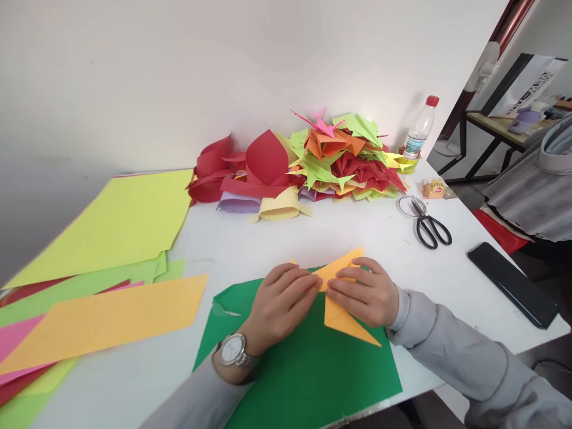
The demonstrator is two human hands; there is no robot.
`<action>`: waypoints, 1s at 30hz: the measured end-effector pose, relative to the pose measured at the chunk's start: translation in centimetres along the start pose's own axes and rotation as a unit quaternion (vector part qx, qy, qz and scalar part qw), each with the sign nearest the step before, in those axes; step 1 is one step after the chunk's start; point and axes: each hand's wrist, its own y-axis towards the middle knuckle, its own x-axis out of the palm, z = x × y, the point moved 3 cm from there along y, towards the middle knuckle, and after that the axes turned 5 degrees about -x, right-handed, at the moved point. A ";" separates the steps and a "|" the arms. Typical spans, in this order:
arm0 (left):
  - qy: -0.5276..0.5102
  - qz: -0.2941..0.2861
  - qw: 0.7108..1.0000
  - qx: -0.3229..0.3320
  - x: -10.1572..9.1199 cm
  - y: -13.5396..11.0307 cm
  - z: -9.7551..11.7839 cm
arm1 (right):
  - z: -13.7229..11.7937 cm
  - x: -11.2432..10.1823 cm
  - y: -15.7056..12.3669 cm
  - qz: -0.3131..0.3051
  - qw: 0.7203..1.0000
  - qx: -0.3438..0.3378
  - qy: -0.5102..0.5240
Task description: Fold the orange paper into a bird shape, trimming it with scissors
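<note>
Both hands are closed on one piece of folded orange paper, held over a green sheet on the table. My left hand, with a watch at the wrist, grips its left part between thumb and fingers. From the right, my right hand pinches the paper near its middle. One pointed flap sticks up to the upper right, and another points down to the lower right. The fingers hide much of the folds at the centre.
Coloured sheets and an orange strip lie at left. Along the wall stand paper shapes and a heap of folded paper cranes. Scissors, a bottle and a phone are at right. A person's grey sleeve shows beyond.
</note>
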 end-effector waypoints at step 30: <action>0.012 -0.008 1.000 -0.010 -0.1 -1.1 -2.4 | -0.5 -0.5 -0.1 0.015 1.000 0.006 -0.010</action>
